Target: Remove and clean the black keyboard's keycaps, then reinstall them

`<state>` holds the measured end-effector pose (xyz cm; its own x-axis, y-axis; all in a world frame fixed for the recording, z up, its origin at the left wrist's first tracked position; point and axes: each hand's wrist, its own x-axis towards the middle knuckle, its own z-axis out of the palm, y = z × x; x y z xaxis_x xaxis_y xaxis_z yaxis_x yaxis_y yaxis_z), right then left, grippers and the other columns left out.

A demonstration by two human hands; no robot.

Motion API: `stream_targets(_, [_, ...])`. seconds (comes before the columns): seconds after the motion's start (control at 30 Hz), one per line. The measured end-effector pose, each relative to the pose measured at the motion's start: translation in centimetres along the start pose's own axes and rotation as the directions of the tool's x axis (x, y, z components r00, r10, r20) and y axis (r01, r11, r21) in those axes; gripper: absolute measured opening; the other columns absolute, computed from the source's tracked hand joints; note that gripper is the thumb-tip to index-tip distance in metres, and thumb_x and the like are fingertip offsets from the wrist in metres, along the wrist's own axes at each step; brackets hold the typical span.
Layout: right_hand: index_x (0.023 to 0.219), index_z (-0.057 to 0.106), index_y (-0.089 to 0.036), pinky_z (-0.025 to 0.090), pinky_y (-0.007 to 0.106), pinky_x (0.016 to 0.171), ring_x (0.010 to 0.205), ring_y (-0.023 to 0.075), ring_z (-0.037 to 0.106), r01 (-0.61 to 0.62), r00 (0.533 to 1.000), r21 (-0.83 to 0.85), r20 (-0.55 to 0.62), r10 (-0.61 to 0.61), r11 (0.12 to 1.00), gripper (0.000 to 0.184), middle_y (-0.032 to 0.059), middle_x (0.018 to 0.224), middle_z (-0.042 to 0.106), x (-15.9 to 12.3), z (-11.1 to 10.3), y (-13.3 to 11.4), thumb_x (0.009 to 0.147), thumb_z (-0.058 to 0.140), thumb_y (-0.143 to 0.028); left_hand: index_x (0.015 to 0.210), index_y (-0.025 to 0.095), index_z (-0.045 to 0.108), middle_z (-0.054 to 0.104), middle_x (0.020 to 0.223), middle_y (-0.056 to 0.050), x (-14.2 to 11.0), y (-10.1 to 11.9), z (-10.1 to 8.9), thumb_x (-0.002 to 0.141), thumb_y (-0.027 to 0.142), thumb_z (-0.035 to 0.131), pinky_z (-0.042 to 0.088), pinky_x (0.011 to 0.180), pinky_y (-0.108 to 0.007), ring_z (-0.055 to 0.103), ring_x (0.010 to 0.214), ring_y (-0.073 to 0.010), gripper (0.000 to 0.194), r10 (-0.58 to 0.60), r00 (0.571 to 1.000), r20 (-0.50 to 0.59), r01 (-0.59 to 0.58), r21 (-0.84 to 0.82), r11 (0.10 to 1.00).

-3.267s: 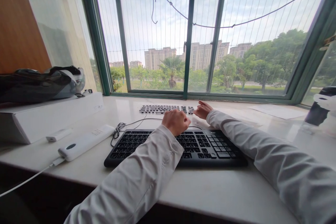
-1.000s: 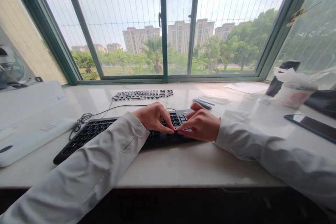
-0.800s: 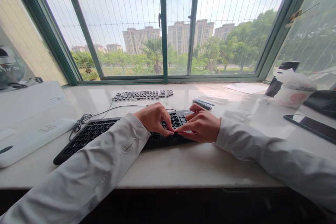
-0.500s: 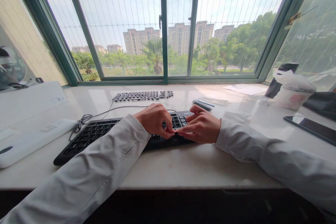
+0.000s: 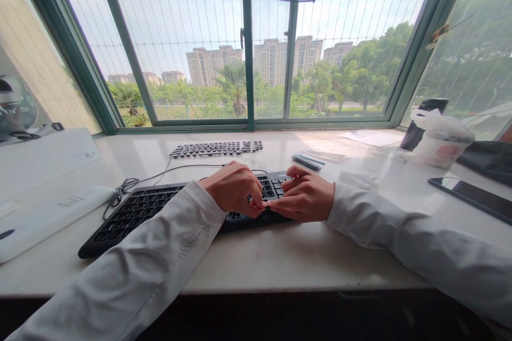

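A black keyboard [image 5: 148, 206] lies slanted on the pale tabletop, its left part showing bare key sockets without caps. Over its right part my left hand [image 5: 236, 189] is closed, thumb and fingertips pinched low above the front edge. My right hand [image 5: 306, 194] meets it there from the right, its thumb and fingers pressed together. The fingertips of both hands touch or almost touch; whatever is between them is too small and covered to make out. Behind the keyboard, loose black keycaps [image 5: 216, 148] are set out in rows on the table.
Dark slim tools or pens [image 5: 307, 162] lie behind my right hand. A smartphone [image 5: 474, 200] and a bagged cup [image 5: 444, 146] are at the right. A coiled cable [image 5: 124, 186] and a white device [image 5: 56, 218] are at the left. A window closes off the back.
The camera view has shifted slightly. Both hands stay at the same spot on the keyboard, fingertips still together, with only small finger movement.
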<state>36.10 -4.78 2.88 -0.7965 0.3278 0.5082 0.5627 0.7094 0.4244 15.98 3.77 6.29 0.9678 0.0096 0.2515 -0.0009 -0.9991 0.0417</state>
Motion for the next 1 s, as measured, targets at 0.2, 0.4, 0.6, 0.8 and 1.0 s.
stream_targets(0.2, [0.089,0.071,-0.025,0.029,0.03,0.073,0.053,0.009,0.044,0.004,0.999,0.008,0.047,-0.004,1.0,0.024,-0.0039,0.049,0.055,0.0,0.0,0.1,0.094,0.047,-0.03,0.06,0.026,0.074,0.066,0.057,0.006,-0.1,0.2,-0.1,0.069,0.022,0.064,0.028,0.046,-0.023,0.053,0.05,-0.0056,0.014,-0.017,1.0,0.026,0.017,-0.011,1.0])
stream_targets(0.4, [0.085,0.071,-0.022,0.029,0.031,0.072,0.05,0.0088,0.043,-0.005,0.995,0.069,0.101,-0.002,0.998,0.026,-0.0041,0.047,0.054,0.3,-0.3,-0.2,0.093,0.047,-0.029,0.06,0.025,0.073,0.065,0.057,0.004,-0.3,0.5,-0.3,0.073,0.023,0.061,0.028,0.048,-0.023,0.052,0.052,-0.0067,0.018,0.011,0.998,0.059,-0.013,0.021,1.0])
stream_targets(0.6, [0.079,0.071,-0.022,0.031,0.03,0.073,0.047,0.009,0.042,-0.047,0.991,0.111,0.126,0.033,0.993,0.027,-0.0052,0.044,0.05,0.3,-0.1,-0.4,0.09,0.048,-0.029,0.055,0.021,0.068,0.055,0.049,0.003,-0.7,0.8,-0.1,0.076,0.023,0.058,0.026,0.048,-0.024,0.041,0.047,-0.0068,0.024,0.041,0.997,0.058,-0.042,0.022,0.999])
stream_targets(0.8, [0.074,0.071,-0.022,0.034,0.03,0.074,0.042,0.008,0.039,-0.067,0.991,0.123,0.119,0.053,0.99,0.029,-0.0053,0.043,0.049,0.4,0.4,-0.5,0.089,0.047,-0.028,0.04,0.015,0.049,0.039,0.043,0.004,-0.9,0.4,0.7,0.079,0.021,0.051,0.018,0.046,-0.028,0.023,0.044,-0.0064,0.04,0.027,0.999,0.037,-0.024,-0.07,0.997])
stream_targets(1.0, [0.066,0.068,-0.021,0.034,0.03,0.071,0.041,0.0077,0.033,-0.062,0.986,0.14,0.161,0.039,0.988,0.034,-0.0048,0.041,0.05,0.8,0.4,-0.4,0.09,0.045,-0.029,0.038,0.014,0.041,0.032,0.044,0.005,-0.9,0.4,0.9,0.078,0.019,0.052,0.016,0.046,-0.028,0.02,0.044,-0.0057,0.042,0.01,1.0,0.02,-0.008,-0.083,0.996])
